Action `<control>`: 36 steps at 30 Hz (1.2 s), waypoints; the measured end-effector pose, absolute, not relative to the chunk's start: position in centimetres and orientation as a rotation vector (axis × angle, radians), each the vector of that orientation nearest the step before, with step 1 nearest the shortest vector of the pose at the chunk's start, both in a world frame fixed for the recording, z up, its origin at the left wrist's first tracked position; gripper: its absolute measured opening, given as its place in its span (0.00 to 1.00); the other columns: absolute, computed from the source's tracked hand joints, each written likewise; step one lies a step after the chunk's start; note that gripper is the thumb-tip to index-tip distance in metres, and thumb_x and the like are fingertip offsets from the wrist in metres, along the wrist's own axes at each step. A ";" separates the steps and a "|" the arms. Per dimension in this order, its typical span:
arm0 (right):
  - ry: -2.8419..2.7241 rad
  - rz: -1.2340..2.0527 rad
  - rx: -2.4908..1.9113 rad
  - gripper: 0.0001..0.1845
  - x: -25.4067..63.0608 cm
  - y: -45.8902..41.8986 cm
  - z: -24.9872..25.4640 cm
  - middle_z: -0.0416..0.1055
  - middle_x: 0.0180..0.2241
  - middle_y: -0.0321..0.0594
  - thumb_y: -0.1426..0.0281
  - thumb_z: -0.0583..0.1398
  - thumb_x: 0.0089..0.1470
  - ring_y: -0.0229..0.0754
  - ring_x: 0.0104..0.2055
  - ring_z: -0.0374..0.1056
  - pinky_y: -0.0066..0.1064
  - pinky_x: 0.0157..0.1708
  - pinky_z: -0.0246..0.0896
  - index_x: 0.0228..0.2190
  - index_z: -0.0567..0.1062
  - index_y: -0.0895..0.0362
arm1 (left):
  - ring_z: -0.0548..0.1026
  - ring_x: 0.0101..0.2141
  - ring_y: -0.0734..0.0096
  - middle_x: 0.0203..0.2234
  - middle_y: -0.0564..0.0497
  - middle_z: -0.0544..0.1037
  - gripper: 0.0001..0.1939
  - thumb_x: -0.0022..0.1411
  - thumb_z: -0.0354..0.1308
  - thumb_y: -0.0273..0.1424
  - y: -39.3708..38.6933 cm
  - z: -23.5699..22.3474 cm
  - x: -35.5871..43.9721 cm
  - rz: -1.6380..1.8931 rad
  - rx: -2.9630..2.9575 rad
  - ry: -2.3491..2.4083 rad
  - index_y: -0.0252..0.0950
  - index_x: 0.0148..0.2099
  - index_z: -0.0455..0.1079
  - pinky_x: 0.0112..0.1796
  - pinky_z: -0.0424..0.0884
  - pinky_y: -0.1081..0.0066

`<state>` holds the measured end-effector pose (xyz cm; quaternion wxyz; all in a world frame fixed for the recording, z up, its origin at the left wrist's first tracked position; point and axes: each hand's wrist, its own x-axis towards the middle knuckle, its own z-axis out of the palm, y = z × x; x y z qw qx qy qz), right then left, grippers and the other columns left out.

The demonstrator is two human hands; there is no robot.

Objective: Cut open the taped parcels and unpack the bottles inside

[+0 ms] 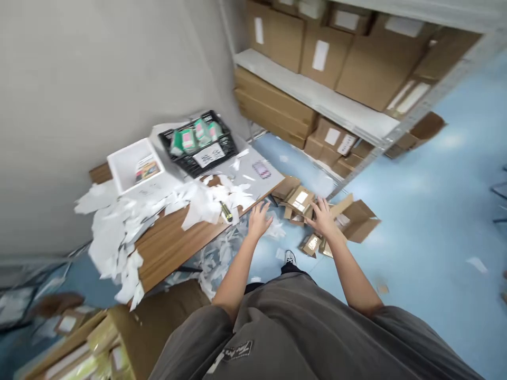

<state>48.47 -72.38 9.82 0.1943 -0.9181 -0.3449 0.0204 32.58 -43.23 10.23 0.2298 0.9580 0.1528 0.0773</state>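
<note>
Both my arms reach forward over the floor in front of me. My left hand (pixel 259 219) hovers with fingers spread beside the corner of the wooden table (pixel 170 245), holding nothing. My right hand (pixel 322 216) is also spread, above a heap of small opened cardboard boxes (pixel 301 200) on the blue floor. A larger opened carton (pixel 356 219) lies just right of that hand. Whether either hand touches anything I cannot tell.
The table carries torn white paper scraps (pixel 119 232), a black crate (pixel 200 142) of green packets, a white tray (pixel 132 166) and a yellow-black tool (pixel 226 211). Metal shelving (pixel 317 97) with big cartons stands behind. More boxes (pixel 79 343) sit lower left.
</note>
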 end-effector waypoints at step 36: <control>-3.005 0.546 -0.622 0.46 -33.1 -6.0 6.5 0.38 0.81 0.49 0.57 0.65 0.61 0.71 0.80 0.38 0.65 0.74 0.47 0.75 0.61 0.55 | 0.48 0.77 0.36 0.80 0.39 0.46 0.46 0.64 0.71 0.36 -32.4 3.0 -48.9 0.562 1.028 2.445 0.43 0.78 0.57 0.71 0.59 0.41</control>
